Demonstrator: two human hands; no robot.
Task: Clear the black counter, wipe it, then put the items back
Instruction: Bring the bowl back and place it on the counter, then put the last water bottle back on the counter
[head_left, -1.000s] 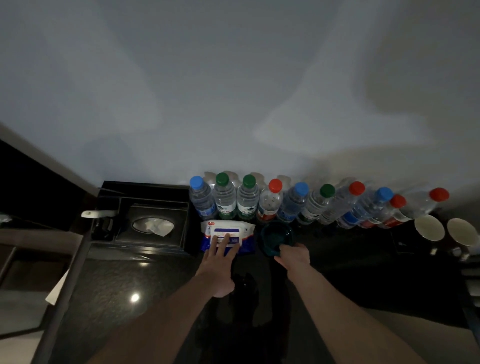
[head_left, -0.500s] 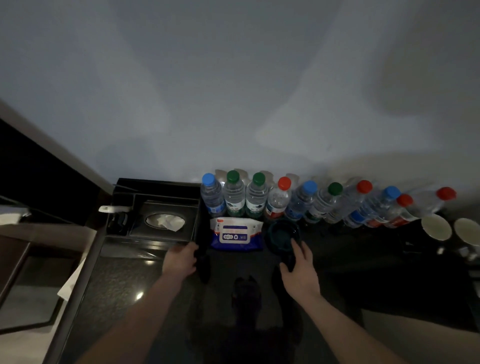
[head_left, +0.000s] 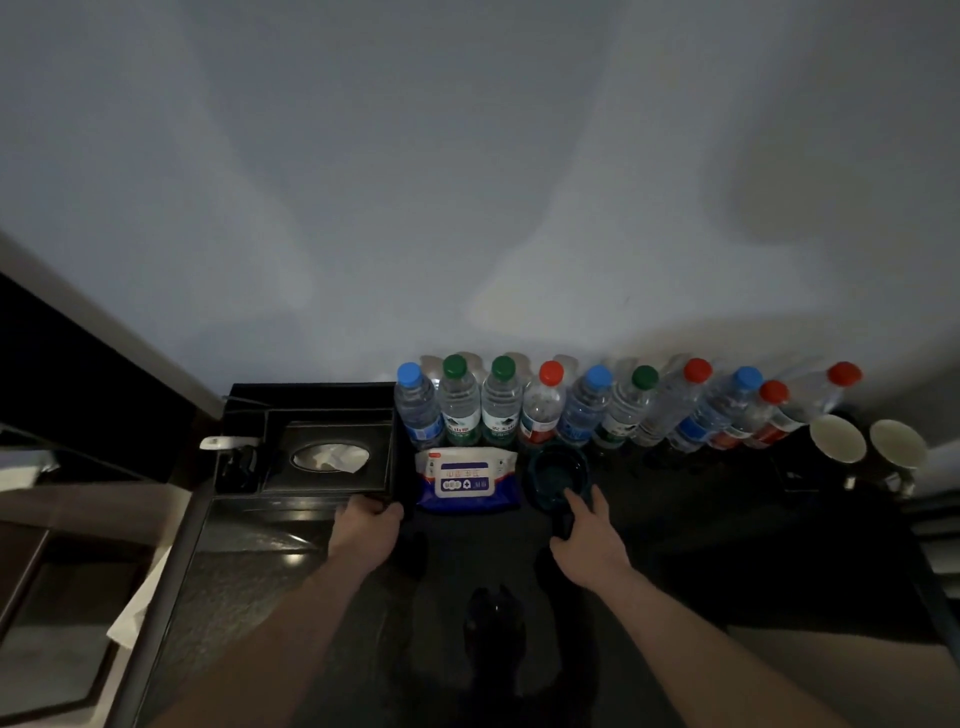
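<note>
Left hand (head_left: 363, 522) gripping tray (head_left: 311, 392)

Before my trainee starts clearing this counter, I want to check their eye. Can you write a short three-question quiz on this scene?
1. True or false: the wet wipes pack lies between the tissue box tray and the dark bowl.
2. How many red-capped bottles stand along the wall?
3. What does the left hand grip: A) a bottle, B) the tray's front edge, C) a mug?

Key: 1 true; 2 four; 3 B.
</note>
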